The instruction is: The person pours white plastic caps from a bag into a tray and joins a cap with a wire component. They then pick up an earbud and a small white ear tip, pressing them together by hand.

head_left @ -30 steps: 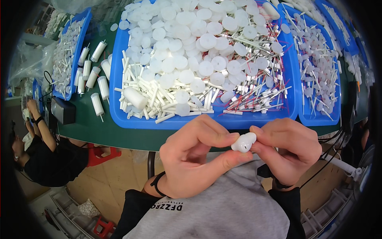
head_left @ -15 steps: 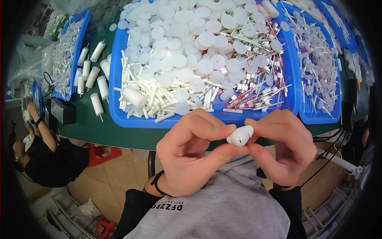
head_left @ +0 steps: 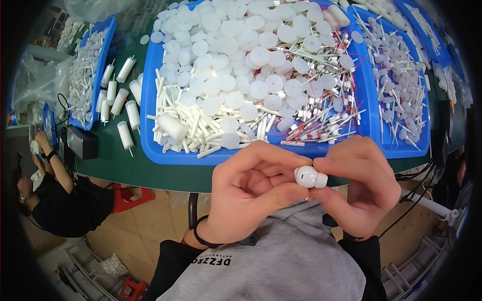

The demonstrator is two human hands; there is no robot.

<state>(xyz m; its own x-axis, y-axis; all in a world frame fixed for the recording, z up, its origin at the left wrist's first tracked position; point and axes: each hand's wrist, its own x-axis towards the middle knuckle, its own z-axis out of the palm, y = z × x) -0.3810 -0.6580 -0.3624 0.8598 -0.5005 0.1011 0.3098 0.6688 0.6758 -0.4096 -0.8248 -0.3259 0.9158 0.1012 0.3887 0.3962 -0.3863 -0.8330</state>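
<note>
A white wireless earbud (head_left: 307,176) is held between both hands, in front of my grey shirt and just off the table's near edge. My left hand (head_left: 253,188) curls in from the left, thumb and forefinger closed at the earbud's left side. On its other side, my right hand (head_left: 359,183) pinches it with thumb and forefinger. A small dark slot shows on the earbud's glossy body, and its tip points right. The fingers partly cover its lower part.
A blue tray (head_left: 150,135) holds translucent discs, white tubes and thin metal rods with red wires. White cylinders (head_left: 124,135) lie left of it on the green table (head_left: 170,173). More blue trays flank it. A co-worker (head_left: 65,200) sits at the far left.
The earbud has turned between my fingers, its slotted side now leftward and its tip to the right. My left hand has shifted slightly right. The view has tilted a little.
</note>
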